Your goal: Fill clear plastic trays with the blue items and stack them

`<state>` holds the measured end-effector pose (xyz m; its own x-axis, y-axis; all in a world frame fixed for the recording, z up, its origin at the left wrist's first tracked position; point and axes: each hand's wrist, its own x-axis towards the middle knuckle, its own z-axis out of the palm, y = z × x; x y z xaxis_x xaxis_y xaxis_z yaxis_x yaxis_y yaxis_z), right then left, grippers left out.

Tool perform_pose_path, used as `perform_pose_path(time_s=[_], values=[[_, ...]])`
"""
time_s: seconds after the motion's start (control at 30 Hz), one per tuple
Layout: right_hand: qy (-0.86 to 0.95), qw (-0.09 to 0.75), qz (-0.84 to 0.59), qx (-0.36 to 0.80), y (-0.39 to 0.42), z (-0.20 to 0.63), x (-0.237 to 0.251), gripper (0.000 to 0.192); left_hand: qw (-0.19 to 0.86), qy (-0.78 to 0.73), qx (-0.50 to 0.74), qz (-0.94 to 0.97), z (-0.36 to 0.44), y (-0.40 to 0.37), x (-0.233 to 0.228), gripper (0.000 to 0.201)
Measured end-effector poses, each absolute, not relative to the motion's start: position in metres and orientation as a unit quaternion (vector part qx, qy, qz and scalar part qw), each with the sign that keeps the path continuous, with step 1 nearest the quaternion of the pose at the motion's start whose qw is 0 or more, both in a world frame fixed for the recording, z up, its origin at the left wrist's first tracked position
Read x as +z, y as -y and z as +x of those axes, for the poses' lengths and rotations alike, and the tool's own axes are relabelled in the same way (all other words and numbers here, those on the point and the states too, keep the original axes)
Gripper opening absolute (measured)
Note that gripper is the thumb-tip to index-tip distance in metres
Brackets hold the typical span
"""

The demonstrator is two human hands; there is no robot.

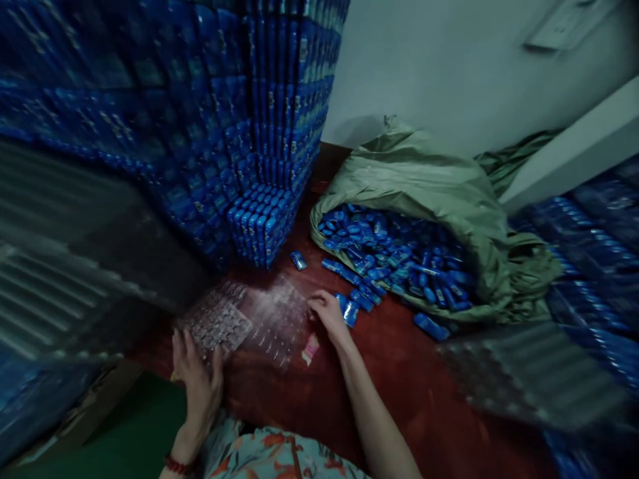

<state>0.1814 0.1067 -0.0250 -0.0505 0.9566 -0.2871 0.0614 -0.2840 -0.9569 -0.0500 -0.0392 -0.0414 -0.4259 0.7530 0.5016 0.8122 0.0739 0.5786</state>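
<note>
Low over the red surface, my left hand [197, 372] has its fingers spread around the near left edge of a stack of clear blister-like plastic trays [222, 326]. A second clear plastic tray [274, 329], blurred and shiny, lies just to the right. My right hand [327, 314] is at that tray's right edge, fingers curled in a pinch on it. Beside this hand are several small blue packs [351, 313]. A small pink-and-white wrapper [310, 349] lies under my right wrist.
A tall stack of blue packs [279, 100] rises at the left. An open green woven sack [414, 166] spills loose blue packs [389, 253] onto the red surface [389, 372]. Grey ribbed trays [534, 379] stand at right, others [50, 286] at left. More blue packs [594, 266] are stacked far right.
</note>
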Motion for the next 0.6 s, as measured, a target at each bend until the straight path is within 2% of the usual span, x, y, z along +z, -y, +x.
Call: perform_pose_path(time_s=[0.07,0.13,0.2,0.27,0.33,0.43,0.53,0.6], values=[[0.423,0.404,-0.602,0.544,-0.072,0.219,-0.031,0.026,0.01,0.681,-0.451,-0.577,-0.037,0.03,-0.024,0.066],[0.383,0.406,-0.65,0.515,-0.034,0.245,-0.04,0.033,-0.065,0.631,-0.452,-0.627,-0.016,0.014,-0.013,0.052],[0.35,0.394,-0.69,0.496,0.001,0.26,-0.047,0.039,-0.148,0.581,-0.414,-0.685,0.009,-0.007,-0.009,0.043],[0.349,0.363,-0.732,0.459,0.027,0.267,-0.048,0.042,-0.197,0.547,-0.337,-0.74,0.037,-0.029,-0.011,0.042],[0.39,0.32,-0.782,0.367,0.039,0.271,-0.041,0.039,-0.213,0.536,-0.241,-0.78,0.062,-0.044,-0.016,0.049],[0.496,0.292,-0.788,0.22,0.028,0.278,-0.027,0.032,-0.222,0.513,-0.133,-0.818,0.089,-0.05,-0.026,0.077],[0.585,0.313,-0.726,0.179,-0.008,0.289,-0.023,0.028,-0.256,0.456,-0.051,-0.851,0.1,-0.037,-0.034,0.105],[0.645,0.286,-0.687,0.176,-0.036,0.295,-0.026,0.031,-0.281,0.409,-0.004,-0.868,0.1,-0.026,-0.037,0.112]])
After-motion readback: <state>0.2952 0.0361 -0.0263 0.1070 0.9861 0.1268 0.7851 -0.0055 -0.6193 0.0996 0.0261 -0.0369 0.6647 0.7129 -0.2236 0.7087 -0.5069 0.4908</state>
